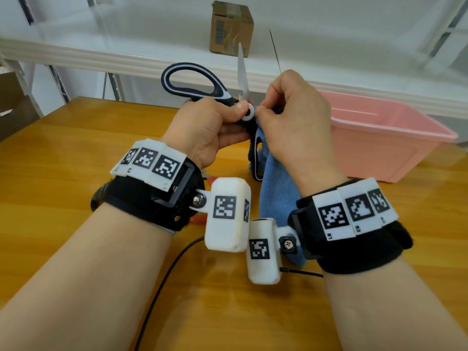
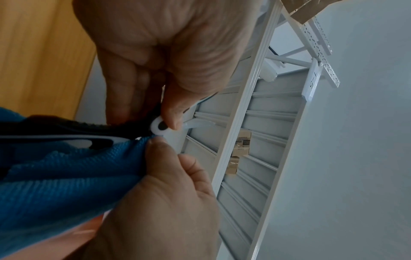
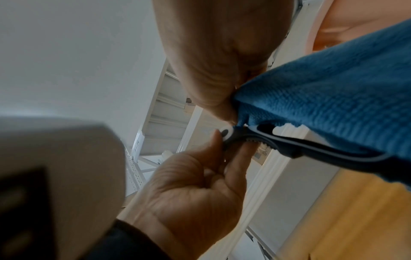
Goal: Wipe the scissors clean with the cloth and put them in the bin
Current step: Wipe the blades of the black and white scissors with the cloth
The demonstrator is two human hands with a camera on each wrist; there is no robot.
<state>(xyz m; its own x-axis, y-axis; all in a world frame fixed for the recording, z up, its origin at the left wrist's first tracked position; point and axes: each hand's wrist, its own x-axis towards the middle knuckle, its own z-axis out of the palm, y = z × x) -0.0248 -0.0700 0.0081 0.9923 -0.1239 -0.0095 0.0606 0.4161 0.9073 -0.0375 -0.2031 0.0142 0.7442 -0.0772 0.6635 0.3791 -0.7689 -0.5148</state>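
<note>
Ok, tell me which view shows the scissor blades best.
The head view: the scissors stand open with both blades pointing up, the left hand pinching the pivot. The left wrist view shows only one blade's stub; the right wrist view shows just pivot and handle.

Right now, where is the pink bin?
In the head view, the pink bin stands on the wooden table, at the right, just beyond the right hand that pinches the blue cloth.

- My scissors (image 1: 202, 83): black handles edged in white, white pivot disc, pale blades.
- My cloth (image 1: 276, 188): plain blue, fine woven texture.
- Bin (image 1: 395, 148): pink.
- Worktop (image 1: 76, 153): honey-yellow wood grain.
- Cardboard box (image 1: 231, 27): brown.
</note>
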